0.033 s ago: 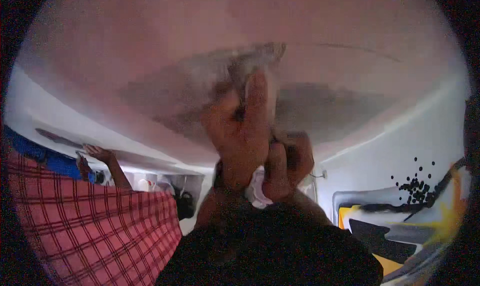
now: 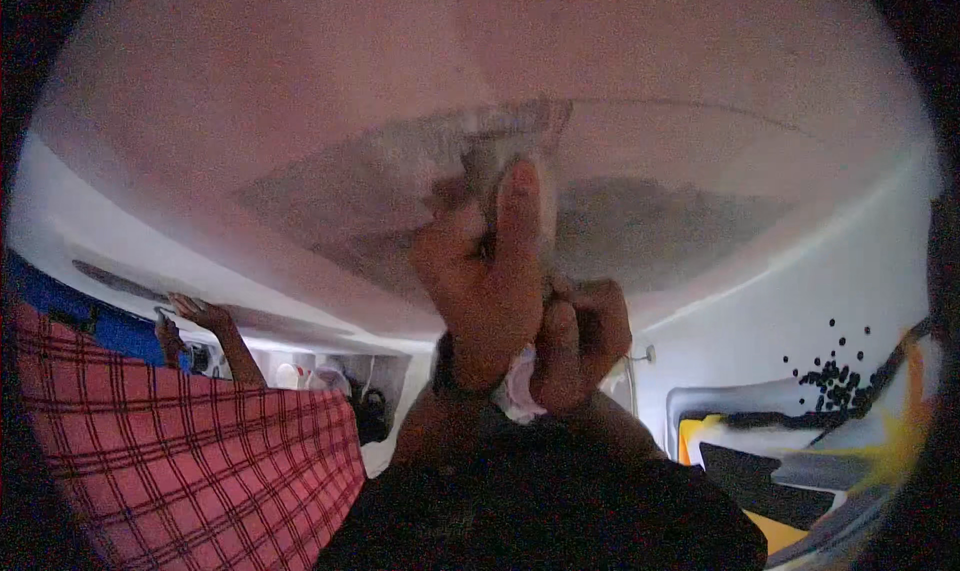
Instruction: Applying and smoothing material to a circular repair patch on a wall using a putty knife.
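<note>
Both hands are raised close together in front of a pinkish painted surface (image 2: 480,41) with grey smeared patches (image 2: 650,211). My left hand (image 2: 480,281) is closed, its thumb pointing up along a flat, pale tool (image 2: 547,196). The tool's upper end meets the surface at the edge of the grey smear; its exact kind is unclear in the dim light. Just below and to the right, my right hand (image 2: 583,341) is closed with fingers curled; what it grips is hidden. A crumpled whitish-pink thing (image 2: 520,386) shows between my wrists.
Red checked cloth (image 2: 200,461) fills the lower left. Beyond it, another person's hand (image 2: 205,313) reaches up to a pale surface, near blue cloth (image 2: 125,336). At right, a white wall carries a painted black, yellow and grey design (image 2: 770,481); a cable (image 2: 632,381) hangs beside it.
Both hands appear slightly lower in view, along with the grey smear, and look sharper. My grips are the same.
</note>
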Demonstrator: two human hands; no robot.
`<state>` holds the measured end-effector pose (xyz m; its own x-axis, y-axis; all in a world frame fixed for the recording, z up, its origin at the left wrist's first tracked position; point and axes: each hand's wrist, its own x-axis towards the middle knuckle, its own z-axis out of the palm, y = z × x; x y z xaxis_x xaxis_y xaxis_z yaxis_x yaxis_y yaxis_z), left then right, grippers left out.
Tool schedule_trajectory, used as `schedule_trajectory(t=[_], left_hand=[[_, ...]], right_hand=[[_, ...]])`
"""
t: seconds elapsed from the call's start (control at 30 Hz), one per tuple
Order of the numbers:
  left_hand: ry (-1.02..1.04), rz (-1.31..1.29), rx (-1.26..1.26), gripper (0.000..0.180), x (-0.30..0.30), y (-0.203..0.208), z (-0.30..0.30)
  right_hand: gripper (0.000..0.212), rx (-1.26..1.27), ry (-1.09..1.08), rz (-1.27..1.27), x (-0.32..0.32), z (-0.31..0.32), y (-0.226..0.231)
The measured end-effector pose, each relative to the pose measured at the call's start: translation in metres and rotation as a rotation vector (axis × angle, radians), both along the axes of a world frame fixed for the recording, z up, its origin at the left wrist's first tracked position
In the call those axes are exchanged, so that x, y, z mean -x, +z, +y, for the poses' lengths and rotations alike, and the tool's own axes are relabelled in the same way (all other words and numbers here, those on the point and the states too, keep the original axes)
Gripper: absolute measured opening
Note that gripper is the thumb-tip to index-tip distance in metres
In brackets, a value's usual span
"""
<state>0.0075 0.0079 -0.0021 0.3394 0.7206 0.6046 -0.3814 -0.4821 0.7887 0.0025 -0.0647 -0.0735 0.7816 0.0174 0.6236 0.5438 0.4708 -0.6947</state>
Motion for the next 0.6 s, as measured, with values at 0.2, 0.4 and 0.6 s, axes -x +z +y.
schedule_trajectory(t=[0.2,0.4,0.6], left_hand=[[-0.058,-0.076,0.087,0.025,0.006,0.028,0.001],[-0.127,-0.088,0.207,0.025,0.011,0.033,0.01],[-0.139,-0.086,0.136,0.033,0.006,0.021,0.016]], right_hand=[[0.026,0.115,-0.102,-0.018,0.008,0.004,0.021],[0.025,0.057,-0.007,0.044,0.013,0.013,0.03],[0.022,0.066,-0.092,0.017,0.011,0.017,0.026]])
